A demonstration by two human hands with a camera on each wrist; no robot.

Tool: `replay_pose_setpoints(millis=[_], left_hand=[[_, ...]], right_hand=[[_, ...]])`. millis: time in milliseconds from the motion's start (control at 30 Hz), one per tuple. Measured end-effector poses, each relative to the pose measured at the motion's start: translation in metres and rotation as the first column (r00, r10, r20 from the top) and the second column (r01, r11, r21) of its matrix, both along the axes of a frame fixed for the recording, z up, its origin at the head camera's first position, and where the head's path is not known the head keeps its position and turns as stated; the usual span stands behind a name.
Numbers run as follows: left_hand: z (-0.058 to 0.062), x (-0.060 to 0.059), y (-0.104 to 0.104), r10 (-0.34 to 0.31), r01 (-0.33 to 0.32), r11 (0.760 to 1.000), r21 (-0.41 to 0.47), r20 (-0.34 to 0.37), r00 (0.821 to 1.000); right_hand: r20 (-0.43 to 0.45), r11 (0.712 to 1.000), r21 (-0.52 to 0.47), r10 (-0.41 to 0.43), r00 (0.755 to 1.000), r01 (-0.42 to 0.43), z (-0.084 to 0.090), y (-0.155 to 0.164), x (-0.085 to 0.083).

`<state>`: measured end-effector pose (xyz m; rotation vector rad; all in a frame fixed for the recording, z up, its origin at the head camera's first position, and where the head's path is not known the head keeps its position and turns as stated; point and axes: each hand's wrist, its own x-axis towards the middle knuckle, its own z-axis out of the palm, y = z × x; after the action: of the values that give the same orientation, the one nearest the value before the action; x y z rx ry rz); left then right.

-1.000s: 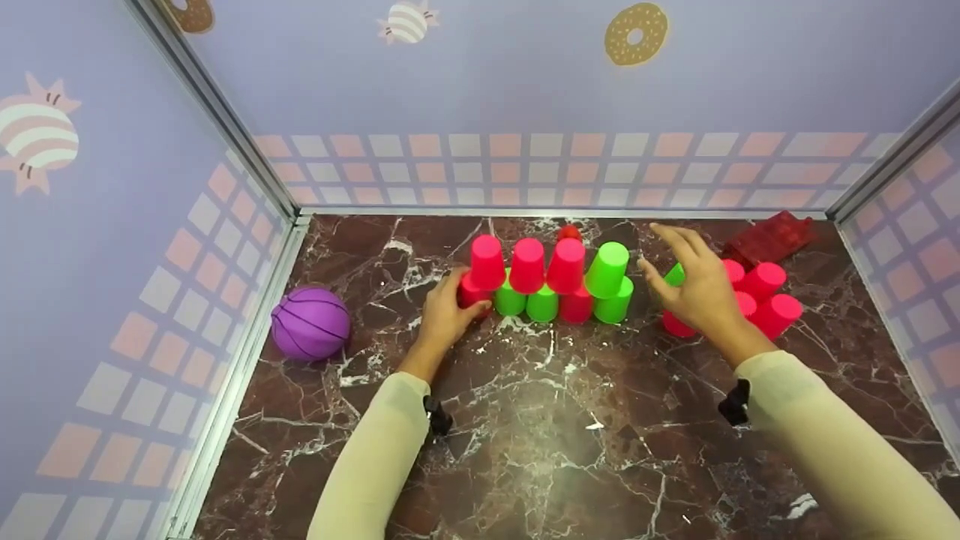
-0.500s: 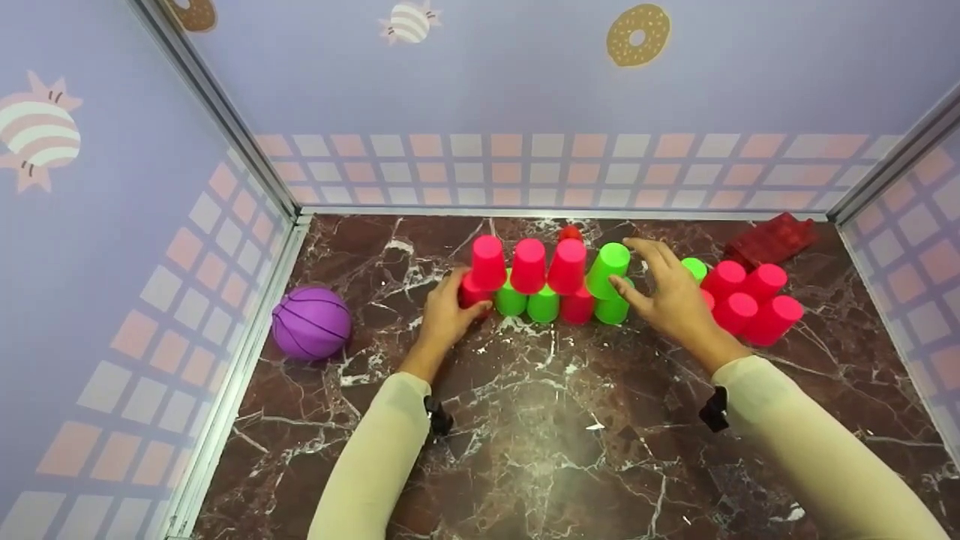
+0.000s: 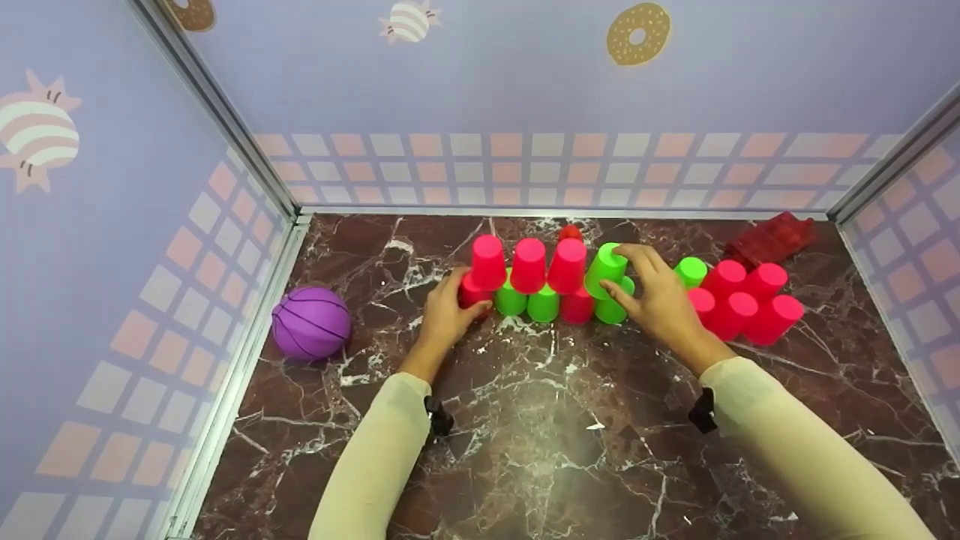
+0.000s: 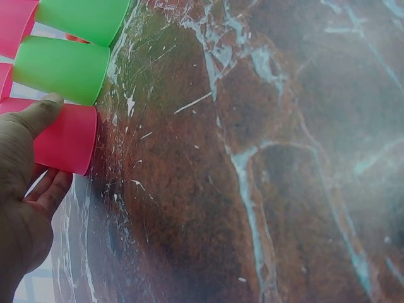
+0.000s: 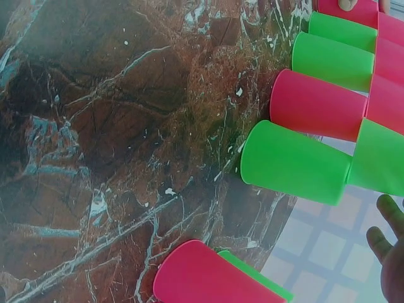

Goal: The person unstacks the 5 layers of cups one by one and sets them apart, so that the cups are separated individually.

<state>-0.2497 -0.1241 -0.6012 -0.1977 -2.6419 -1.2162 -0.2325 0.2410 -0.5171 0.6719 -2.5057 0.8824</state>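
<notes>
Beside upper green cup (image 3: 603,274), right hand (image 3: 663,300); left hand (image 3: 444,311) grips red cup (image 4: 71,140).

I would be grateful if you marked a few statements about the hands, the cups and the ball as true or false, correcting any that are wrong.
1. The left hand grips the red cup at the left end of the bottom row. True.
2. The upper row has six cups. False: it has four, three red and one green.
3. The purple ball lies to the left of both rows. True.
4. The right hand rests on the ball. False: it is at the green cup ending the upper row.
5. Loose cups stand to the right of both rows. True.
</notes>
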Motion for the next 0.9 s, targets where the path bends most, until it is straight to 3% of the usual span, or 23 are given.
replay_pose_setpoints(millis=[33, 100, 133, 167, 200, 233, 267, 333, 367, 433, 467, 667, 800, 900], left_hand=[[-0.007, -0.003, -0.001, 0.0, 0.0, 1.0, -0.002, -0.017, 1.0], [-0.006, -0.003, -0.001, 0.001, -0.001, 1.0, -0.006, -0.009, 1.0], [-0.014, -0.007, -0.002, 0.003, -0.003, 1.0, -0.009, -0.014, 1.0], [-0.007, -0.004, -0.001, -0.001, 0.001, 1.0, -0.007, 0.0, 1.0], [-0.008, -0.005, -0.001, -0.004, 0.004, 1.0, -0.002, -0.008, 1.0], [-0.023, -0.012, -0.003, -0.008, 0.008, 1.0, -0.003, -0.029, 1.0], [-0.017, -0.009, -0.002, -0.011, 0.011, 1.0, 0.005, -0.017, 1.0], [-0.019, -0.01, -0.003, -0.013, 0.013, 1.0, 0.016, -0.029, 0.999], [-0.011, -0.005, -0.002, -0.015, 0.016, 1.0, 0.02, -0.032, 0.999], [-0.027, -0.013, -0.005, -0.006, 0.008, 1.0, 0.019, -0.056, 0.998], [-0.013, -0.005, -0.003, -0.003, 0.005, 1.0, 0.024, -0.049, 0.999], [-0.016, -0.007, -0.002, -0.005, 0.005, 1.0, 0.01, -0.074, 0.997], [-0.041, -0.02, -0.007, 0.003, -0.004, 1.0, -0.011, -0.079, 0.997], [-0.05, -0.025, -0.01, 0.003, -0.006, 0.999, -0.032, -0.076, 0.997]], right_hand=[[0.007, 1.0, -0.001, -0.004, 1.0, 0.004, 0.0, 0.0, 0.0], [0.017, 1.0, 0.0, -0.012, 1.0, 0.012, -0.001, -0.001, 0.001], [0.021, 1.0, 0.001, -0.016, 1.0, 0.016, -0.002, -0.001, 0.001], [0.025, 1.0, 0.0, -0.02, 0.999, 0.02, -0.002, -0.001, 0.001], [0.029, 1.0, -0.003, -0.023, 0.999, 0.023, -0.002, -0.001, 0.002], [0.03, 1.0, -0.005, -0.025, 0.999, 0.025, -0.002, -0.001, 0.001], [0.029, 1.0, -0.006, -0.027, 0.999, 0.027, -0.002, -0.002, 0.001], [0.028, 1.0, -0.009, -0.028, 0.999, 0.028, -0.003, -0.002, 0.001], [0.027, 1.0, -0.012, -0.028, 0.999, 0.028, -0.002, -0.002, 0.0], [0.02, 1.0, -0.016, -0.027, 0.999, 0.027, -0.002, -0.002, 0.0], [0.016, 1.0, -0.016, -0.027, 1.0, 0.027, -0.002, -0.001, 0.0], [0.003, 0.999, -0.014, -0.034, 0.999, 0.034, 0.0, 0.005, 0.001], [0.004, 0.999, -0.012, -0.044, 0.999, 0.044, 0.003, 0.012, 0.003], [-0.001, 0.999, -0.009, -0.053, 0.999, 0.053, 0.005, 0.017, 0.006]])
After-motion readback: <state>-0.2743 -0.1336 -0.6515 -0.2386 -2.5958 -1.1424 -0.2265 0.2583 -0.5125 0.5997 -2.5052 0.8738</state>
